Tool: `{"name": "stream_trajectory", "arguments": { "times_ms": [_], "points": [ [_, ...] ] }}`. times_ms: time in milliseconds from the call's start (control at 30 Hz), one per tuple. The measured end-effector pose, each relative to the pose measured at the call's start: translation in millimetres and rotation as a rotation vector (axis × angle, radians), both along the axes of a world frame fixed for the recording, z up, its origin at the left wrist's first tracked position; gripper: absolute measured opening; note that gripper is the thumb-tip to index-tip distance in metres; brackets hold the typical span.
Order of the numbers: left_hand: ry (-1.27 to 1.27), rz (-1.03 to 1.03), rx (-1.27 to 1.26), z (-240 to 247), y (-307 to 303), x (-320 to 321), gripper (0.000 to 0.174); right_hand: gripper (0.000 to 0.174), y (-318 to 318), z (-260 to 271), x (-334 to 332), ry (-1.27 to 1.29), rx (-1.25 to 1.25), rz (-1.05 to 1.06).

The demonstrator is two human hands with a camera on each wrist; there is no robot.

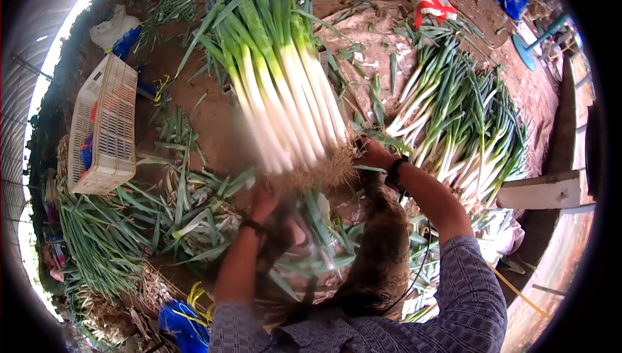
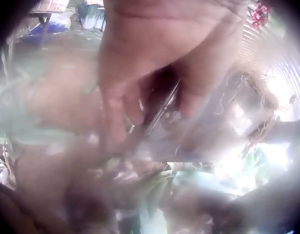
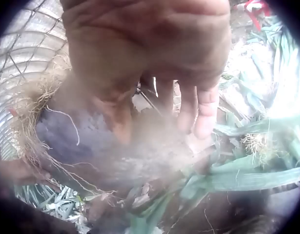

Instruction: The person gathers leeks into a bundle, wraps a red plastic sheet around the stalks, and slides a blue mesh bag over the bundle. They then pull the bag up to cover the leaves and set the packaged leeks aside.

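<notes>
A large row of leeks (image 1: 285, 100) lies side by side in the head view, green leaves away from the person, root ends towards them. My left hand (image 1: 264, 203) is just below the roots at the left; in the left wrist view this hand (image 2: 164, 53) points its fingers down, thumb apart, beside a thin shiny edge. At the roots' right end is my right hand (image 1: 377, 155), next to a small dark object (image 1: 360, 146). The right wrist view shows the same hand (image 3: 150, 58) with fingers hanging fairly straight. Blur and dust hide any contact.
More leeks (image 1: 466, 120) lie in a pile at the right, and another pile (image 1: 107, 239) at the lower left. A plastic crate (image 1: 111, 126) stands at the left. Loose leaves litter the ground. Blue material (image 1: 178, 320) with yellow ties lies at the bottom.
</notes>
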State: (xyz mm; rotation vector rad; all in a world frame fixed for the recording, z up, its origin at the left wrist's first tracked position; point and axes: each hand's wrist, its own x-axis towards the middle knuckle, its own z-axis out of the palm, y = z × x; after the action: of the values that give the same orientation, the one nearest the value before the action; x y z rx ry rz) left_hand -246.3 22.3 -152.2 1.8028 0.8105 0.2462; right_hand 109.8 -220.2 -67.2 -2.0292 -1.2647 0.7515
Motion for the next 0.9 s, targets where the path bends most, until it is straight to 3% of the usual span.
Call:
{"name": "stream_trajectory", "arguments": {
  "times_ms": [67,133,200,233,267,333,367,467,533,600,633,667,700,733,800,867,900],
  "points": [
    [0.012,0.016,-0.019,0,3,-1,0.043,0.042,0,-1,-5,-0.04,-0.01,-0.063],
    [0.055,-0.026,0.076,60,-19,5,0.044,0.043,-6,-7,-12,-0.138,-0.092,-0.019],
    [0.035,-0.048,0.24,69,-25,3,0.045,0.042,-6,-10,-13,-0.217,-0.067,0.094],
    [0.032,-0.064,0.315,72,-31,-5,0.046,0.04,-19,-11,-13,-0.14,-0.07,0.149],
    [0.094,-0.076,0.191,90,-46,-17,0.051,0.038,-30,9,-20,-0.038,-0.091,0.182],
    [0.08,-0.072,0.162,107,-89,-35,0.045,0.035,-62,31,-34,0.118,-0.12,0.221],
    [0.046,-0.058,0.201,112,-109,-40,0.041,0.04,-87,13,-30,0.117,-0.064,0.24],
    [-0.112,0.018,0.493,119,-160,-39,0.031,0.045,-108,40,-21,0.181,-0.147,0.274],
    [-0.17,0.007,0.402,140,-185,-35,0.025,0.049,-122,56,-4,0.189,-0.18,0.305],
    [-0.164,-0.049,-0.109,195,-210,-44,0.025,0.051,-125,97,-3,-0.015,-0.346,0.349],
    [-0.152,-0.087,-0.356,207,-214,-52,0.024,0.057,-128,125,-6,-0.01,-0.36,0.348],
    [-0.094,-0.112,-0.501,189,-219,-72,0.025,0.062,-125,165,-10,0.102,-0.312,0.352],
    [-0.101,-0.031,-0.506,200,-231,-78,0.023,0.068,-126,208,-18,0.257,-0.242,0.343],
    [-0.048,-0.086,-0.427,233,-231,-75,0.021,0.073,-125,247,-31,0.374,-0.18,0.33],
    [0.214,-0.077,-0.464,302,-232,-77,0.032,0.075,-127,312,-57,0.367,-0.113,0.258],
    [-0.072,-0.212,-0.069,275,-220,-115,0.04,0.07,-128,346,-77,0.24,-0.055,0.211],
    [-0.113,-0.189,-0.093,279,-222,-122,0.042,0.066,-146,377,-90,0.171,0.016,0.239]
  ]
}}
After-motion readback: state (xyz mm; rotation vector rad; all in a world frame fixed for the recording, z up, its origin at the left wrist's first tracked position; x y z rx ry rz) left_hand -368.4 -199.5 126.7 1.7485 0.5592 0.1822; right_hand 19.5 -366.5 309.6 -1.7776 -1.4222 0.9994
